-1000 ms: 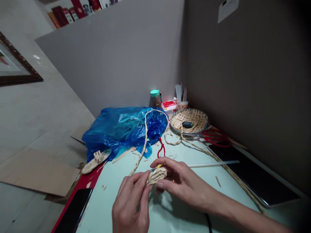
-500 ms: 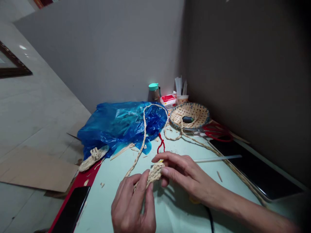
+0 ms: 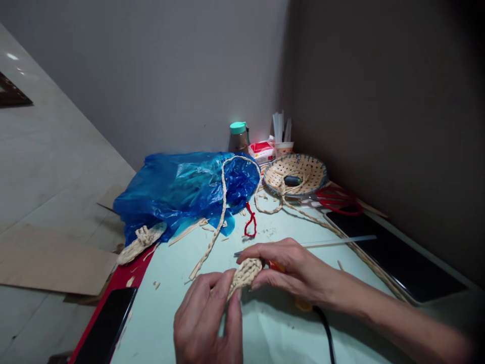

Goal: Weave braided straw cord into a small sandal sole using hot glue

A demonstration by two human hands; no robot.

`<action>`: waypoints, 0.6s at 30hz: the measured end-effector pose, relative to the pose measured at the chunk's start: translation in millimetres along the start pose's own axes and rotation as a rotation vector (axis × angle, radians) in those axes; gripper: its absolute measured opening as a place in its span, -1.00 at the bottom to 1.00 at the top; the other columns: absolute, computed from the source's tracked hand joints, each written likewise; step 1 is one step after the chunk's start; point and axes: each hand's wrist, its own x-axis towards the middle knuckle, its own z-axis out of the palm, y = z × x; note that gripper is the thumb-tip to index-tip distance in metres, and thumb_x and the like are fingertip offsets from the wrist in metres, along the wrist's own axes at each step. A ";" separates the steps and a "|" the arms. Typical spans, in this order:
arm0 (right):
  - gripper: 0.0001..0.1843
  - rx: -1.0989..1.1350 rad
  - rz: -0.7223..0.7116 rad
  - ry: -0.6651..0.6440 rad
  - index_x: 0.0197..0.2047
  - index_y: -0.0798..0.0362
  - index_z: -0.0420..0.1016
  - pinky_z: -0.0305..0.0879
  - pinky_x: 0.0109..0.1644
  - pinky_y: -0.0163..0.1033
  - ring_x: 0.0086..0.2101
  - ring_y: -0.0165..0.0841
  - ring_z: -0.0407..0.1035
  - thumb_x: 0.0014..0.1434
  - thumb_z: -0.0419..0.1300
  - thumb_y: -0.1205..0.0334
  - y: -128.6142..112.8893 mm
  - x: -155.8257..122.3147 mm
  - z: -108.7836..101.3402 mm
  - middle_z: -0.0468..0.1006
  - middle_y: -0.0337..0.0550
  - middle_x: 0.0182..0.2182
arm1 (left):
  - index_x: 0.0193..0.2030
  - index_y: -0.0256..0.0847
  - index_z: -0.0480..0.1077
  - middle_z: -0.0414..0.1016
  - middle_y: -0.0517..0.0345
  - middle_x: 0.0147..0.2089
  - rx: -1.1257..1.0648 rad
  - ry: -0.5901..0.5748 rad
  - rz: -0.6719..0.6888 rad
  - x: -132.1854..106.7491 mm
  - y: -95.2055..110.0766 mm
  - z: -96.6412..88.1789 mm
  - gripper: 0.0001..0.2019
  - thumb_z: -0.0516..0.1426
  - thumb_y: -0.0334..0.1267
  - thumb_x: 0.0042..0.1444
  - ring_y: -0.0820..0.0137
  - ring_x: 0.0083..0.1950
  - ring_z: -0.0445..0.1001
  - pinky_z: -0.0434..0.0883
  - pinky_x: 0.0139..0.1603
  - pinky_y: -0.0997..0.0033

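My left hand (image 3: 210, 316) is closed, pinching the lower end of a small woven straw piece (image 3: 247, 272) between thumb and fingers. Thumb and fingertips of my right hand (image 3: 288, 268) close on the piece's upper, rounded end. Beneath the right hand lies a tool with an orange part (image 3: 276, 265) and a metal tip, mostly hidden by the fingers. A braided straw cord (image 3: 224, 202) loops over the table just beyond the hands, its frayed end close to the left hand.
At the back lie a blue plastic bag (image 3: 182, 184), a woven basket (image 3: 312, 174) and red-handled scissors (image 3: 339, 202). A small woven straw slipper (image 3: 140, 245) and a phone (image 3: 106, 326) sit at left, a dark tablet (image 3: 394, 258) at right. A black cable (image 3: 328, 331) runs down the front.
The right fingers have shifted on the woven piece, with the thumb lower, and more of its rounded end shows. The view has tilted slightly; the cord's frayed end is now visible.
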 end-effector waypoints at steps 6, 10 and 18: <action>-0.75 -0.028 -0.029 0.024 -0.06 0.21 0.53 0.19 -0.27 -0.43 -0.38 -0.44 0.33 0.43 0.17 0.17 -0.8 -3.6 4.2 0.50 -0.18 -0.33 | -0.02 -0.27 0.49 0.52 0.07 -0.20 -0.018 0.005 -0.004 -0.5 -0.2 -1.8 -0.73 0.15 -0.58 0.18 0.43 -0.19 0.48 0.40 -0.16 0.45; -0.77 -0.057 -0.059 0.033 -0.06 0.20 0.52 0.19 -0.26 -0.40 -0.36 -0.42 0.33 0.43 0.17 0.19 1.2 -5.6 6.0 0.49 -0.16 -0.33 | -0.04 -0.26 0.49 0.53 0.06 -0.23 -0.060 0.033 0.009 -0.5 0.2 -0.2 -0.71 0.16 -0.61 0.14 0.40 -0.23 0.49 0.43 -0.22 0.42; -0.59 -0.082 -0.157 0.001 -0.15 0.25 0.51 0.09 -0.31 -0.32 -0.42 -0.41 0.19 0.50 0.04 0.06 -0.6 -2.8 6.9 0.29 -0.23 -0.46 | -0.08 -0.32 0.51 0.54 0.03 -0.27 -0.116 0.120 0.081 -0.5 -1.4 4.9 -0.70 0.18 -0.65 0.07 0.39 -0.28 0.48 0.45 -0.31 0.40</action>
